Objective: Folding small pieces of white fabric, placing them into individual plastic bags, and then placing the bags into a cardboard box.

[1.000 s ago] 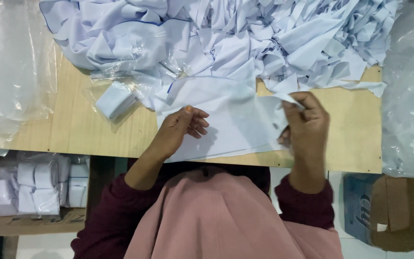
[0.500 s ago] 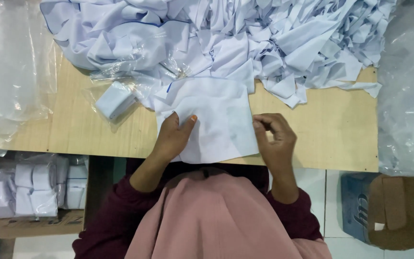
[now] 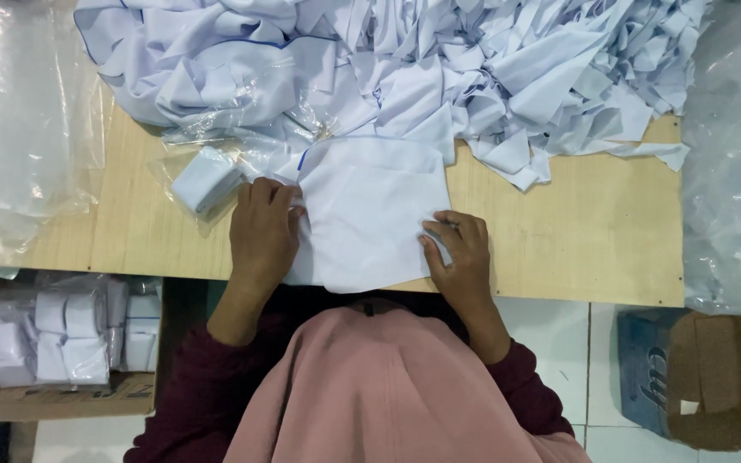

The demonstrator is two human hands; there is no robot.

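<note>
Flanking white cloth (image 3: 366, 214), plastic-wrapped packages (image 3: 206, 178)

A garment workshop: heaped white fabric pieces (image 3: 490, 69) on a plywood worktable (image 3: 576, 231), bagged rolls in a box (image 3: 53, 377).

A flat white piece of matt woven cloth (image 3: 369, 214) is pressed under the left grip (image 3: 261, 231) and the right grip (image 3: 460, 255). Beneath it the pale wooden bench (image 3: 576, 231) is seen, smooth, with fine grain. Beyond the grips a heap of matt white cloth strips (image 3: 439, 69) is piled. Just left of the left grip a small folded white cloth in glossy, crinkled clear plastic wrap (image 3: 205, 178) is seen. Below right, a rough brown cardboard box (image 3: 713, 386) is seen.
</note>
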